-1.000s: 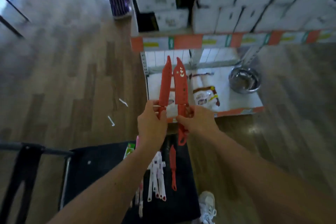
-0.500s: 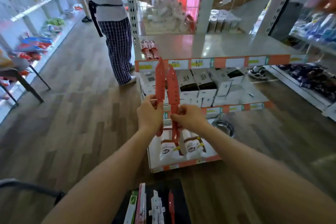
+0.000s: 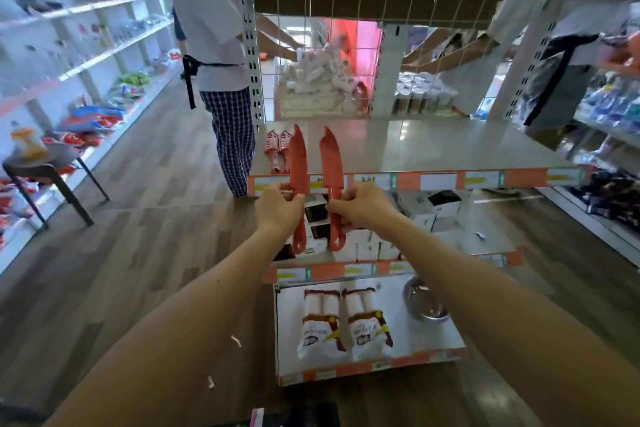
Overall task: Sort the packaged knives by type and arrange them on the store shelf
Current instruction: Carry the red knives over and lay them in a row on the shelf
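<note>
I hold two red packaged knives upright, tips up, in front of the grey store shelf (image 3: 433, 146). My left hand (image 3: 278, 206) grips the left red knife (image 3: 298, 163) near its handle. My right hand (image 3: 360, 206) grips the right red knife (image 3: 331, 159) the same way. A small gap separates the two knives. Two pale pink packaged knives (image 3: 278, 149) lie on the shelf's left end, just behind the left red knife. The shelf's front edge strip (image 3: 440, 180) is orange and white.
A person in checked trousers (image 3: 232, 146) stands at the shelf's left end. Lower shelves hold white boxes (image 3: 367, 246), white bags (image 3: 346, 322) and a steel bowl (image 3: 424, 302). A stool (image 3: 52, 173) stands at left. Another person (image 3: 554, 66) is at right behind the rack.
My view has tilted up from the floor and the black tray to the shelf. Both hands have raised the red knives toward the grey shelf and spread them slightly apart.
</note>
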